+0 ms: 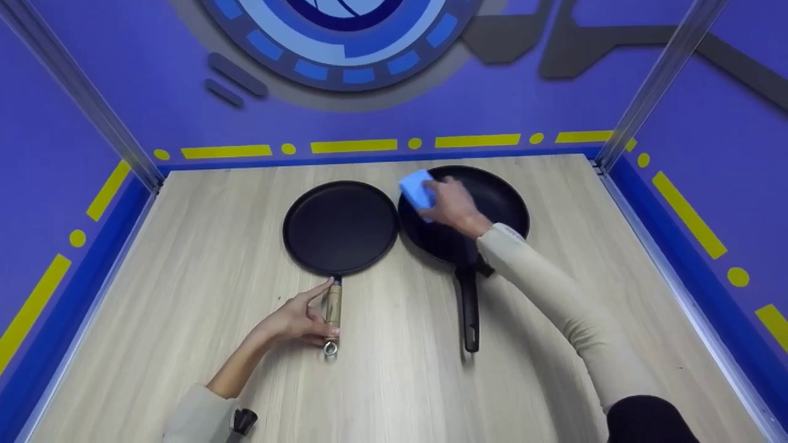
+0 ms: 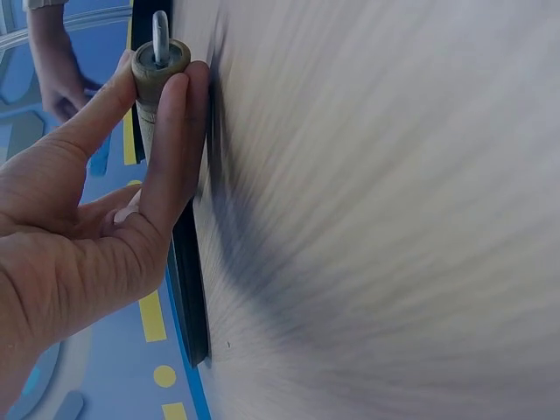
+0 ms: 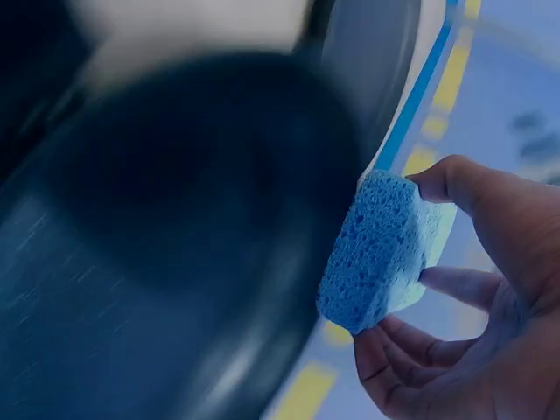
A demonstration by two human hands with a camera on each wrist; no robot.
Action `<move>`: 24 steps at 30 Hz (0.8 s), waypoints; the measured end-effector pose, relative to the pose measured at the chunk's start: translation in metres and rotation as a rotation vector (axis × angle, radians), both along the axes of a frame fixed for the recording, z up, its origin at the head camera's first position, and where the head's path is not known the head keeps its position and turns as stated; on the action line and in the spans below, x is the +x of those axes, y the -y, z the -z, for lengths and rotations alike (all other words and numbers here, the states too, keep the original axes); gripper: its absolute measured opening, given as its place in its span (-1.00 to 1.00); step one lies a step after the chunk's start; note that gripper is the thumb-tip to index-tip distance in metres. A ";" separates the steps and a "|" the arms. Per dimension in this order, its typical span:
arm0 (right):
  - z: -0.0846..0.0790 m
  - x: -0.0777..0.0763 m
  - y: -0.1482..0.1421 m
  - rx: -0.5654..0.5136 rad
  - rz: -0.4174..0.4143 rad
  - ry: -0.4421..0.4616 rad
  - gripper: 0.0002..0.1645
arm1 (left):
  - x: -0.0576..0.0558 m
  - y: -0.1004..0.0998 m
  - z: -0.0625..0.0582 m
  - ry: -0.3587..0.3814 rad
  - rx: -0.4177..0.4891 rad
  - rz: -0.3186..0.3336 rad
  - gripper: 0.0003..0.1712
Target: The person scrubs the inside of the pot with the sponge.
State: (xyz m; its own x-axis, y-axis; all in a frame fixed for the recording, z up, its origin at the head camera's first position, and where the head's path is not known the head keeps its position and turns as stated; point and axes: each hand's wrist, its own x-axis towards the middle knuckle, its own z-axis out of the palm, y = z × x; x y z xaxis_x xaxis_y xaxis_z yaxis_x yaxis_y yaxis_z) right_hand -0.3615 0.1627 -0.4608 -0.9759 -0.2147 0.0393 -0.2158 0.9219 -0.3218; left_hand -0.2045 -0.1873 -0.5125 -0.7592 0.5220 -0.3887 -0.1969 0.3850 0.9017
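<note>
Between purple walls (image 1: 135, 92), a wood-grain table (image 1: 394, 381) bears two black pans (image 1: 340, 227).

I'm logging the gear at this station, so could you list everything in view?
Table: 1, pale wood-grain, beneath both pans
Crepe pan: 1, black, centre-left
Frying pan: 1, black, right beside the crepe pan
Sponge: 1, blue, at the frying pan's left edge
Wall panels: 3, purple-blue with yellow markings, left, back, right
Corner posts: 2, grey, back corners
Left hand: 1, bare, on the crepe pan's handle
Right hand: 1, bare, holding the sponge
Sleeves: 2, beige, one per arm
</note>
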 end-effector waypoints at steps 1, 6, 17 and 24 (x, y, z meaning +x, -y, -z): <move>0.004 -0.003 -0.009 -0.003 0.035 0.014 -0.18 | -0.001 0.000 0.000 -0.002 0.001 0.000 0.29; 0.024 -0.011 -0.040 0.039 0.113 0.157 -0.29 | -0.003 0.001 0.001 -0.014 0.006 0.015 0.28; 0.017 -0.020 -0.034 0.168 0.093 0.254 -0.59 | -0.003 0.002 -0.001 -0.025 -0.028 0.022 0.29; 0.022 -0.023 -0.037 0.202 0.106 0.244 -0.56 | -0.003 -0.005 -0.005 -0.027 -0.089 -0.009 0.30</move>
State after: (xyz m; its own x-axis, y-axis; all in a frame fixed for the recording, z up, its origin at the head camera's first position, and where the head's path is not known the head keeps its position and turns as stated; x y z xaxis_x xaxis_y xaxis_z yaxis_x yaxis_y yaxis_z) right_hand -0.3850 0.2002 -0.4824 -0.9686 -0.0914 -0.2312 -0.0545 0.9854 -0.1611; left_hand -0.2078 -0.1826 -0.5074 -0.7744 0.4795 -0.4126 -0.1771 0.4618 0.8691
